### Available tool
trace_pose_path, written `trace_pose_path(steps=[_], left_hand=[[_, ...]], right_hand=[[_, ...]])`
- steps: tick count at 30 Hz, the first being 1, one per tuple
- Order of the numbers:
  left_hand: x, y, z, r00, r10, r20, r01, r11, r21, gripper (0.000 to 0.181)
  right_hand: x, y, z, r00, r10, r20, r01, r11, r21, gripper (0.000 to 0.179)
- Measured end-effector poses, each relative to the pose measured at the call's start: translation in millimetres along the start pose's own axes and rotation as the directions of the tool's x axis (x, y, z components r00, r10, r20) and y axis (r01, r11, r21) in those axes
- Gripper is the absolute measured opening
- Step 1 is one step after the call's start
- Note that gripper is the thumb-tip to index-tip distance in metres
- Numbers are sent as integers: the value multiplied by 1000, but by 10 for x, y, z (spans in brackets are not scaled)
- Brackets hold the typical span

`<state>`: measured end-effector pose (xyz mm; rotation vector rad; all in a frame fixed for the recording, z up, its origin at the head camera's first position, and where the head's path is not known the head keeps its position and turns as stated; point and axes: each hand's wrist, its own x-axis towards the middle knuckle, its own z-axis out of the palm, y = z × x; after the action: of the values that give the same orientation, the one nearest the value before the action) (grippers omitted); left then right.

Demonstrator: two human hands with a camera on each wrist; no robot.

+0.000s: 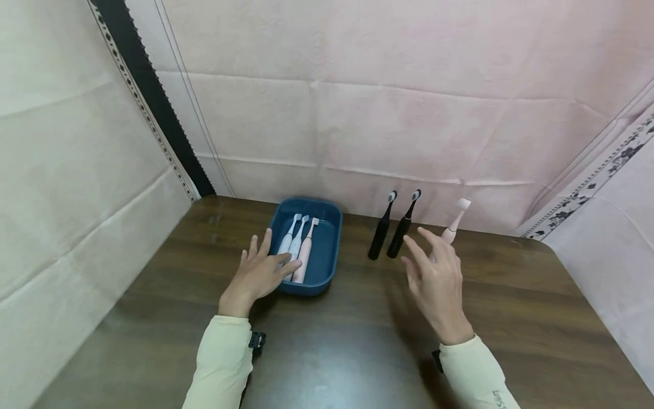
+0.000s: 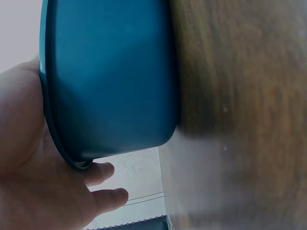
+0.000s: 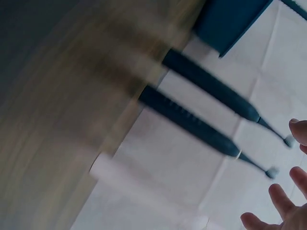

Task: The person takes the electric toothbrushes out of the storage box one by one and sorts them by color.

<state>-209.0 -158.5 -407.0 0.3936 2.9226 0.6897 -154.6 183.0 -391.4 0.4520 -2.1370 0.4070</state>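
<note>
My left hand (image 1: 263, 275) rests at the left side of a blue plastic bin (image 1: 327, 250), fingers spread and thumb reaching over the rim. In the left wrist view the palm lies along the bin's rim (image 2: 48, 110). Two pale blue electric toothbrushes (image 1: 296, 244) and a pink one (image 1: 304, 255) lie inside, partly hidden by that hand. Two black electric toothbrushes (image 1: 379, 236) (image 1: 401, 234) stand upright to the right of the bin. Over the table, my right hand (image 1: 436, 284) has its fingers apart and holds nothing. Behind it stands another pink toothbrush (image 1: 455, 224), its lower part covered.
The brown wooden table (image 1: 327, 346) ends at a pale cloth wall (image 1: 357, 130) close behind the bin and the standing toothbrushes. More cloth (image 1: 76, 187) borders the left side, and a flower-patterned strip (image 1: 572, 204) runs down at the right corner.
</note>
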Motion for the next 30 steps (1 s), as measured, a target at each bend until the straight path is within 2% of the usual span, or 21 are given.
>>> trace_pose_path(steps=[8,15,22,27,30], left_hand=[[-8,15,-36,1000,-3,-10,3,1000,4,63],[-5,-1,-27,1000,-11,-20,12,1000,8,62],[-19,-1,0,1000,-5,-21,5,1000,13,62],[-23,13,-4,1000,-14,-18,14,1000,12,62],[-24,12,-4,1000,-20,-15,20,1000,23,62]], right_hand=[[127,-373,281,999,-43,0,42,994,100,41],[263,-752,529,995,-81,61,71,985,156,41],[386,-873,699,989,-108,103,91,983,157,41],[484,-888,825,975,-107,192,85,989,120,42],[560,-907,914,946,-98,310,83,995,64,46]])
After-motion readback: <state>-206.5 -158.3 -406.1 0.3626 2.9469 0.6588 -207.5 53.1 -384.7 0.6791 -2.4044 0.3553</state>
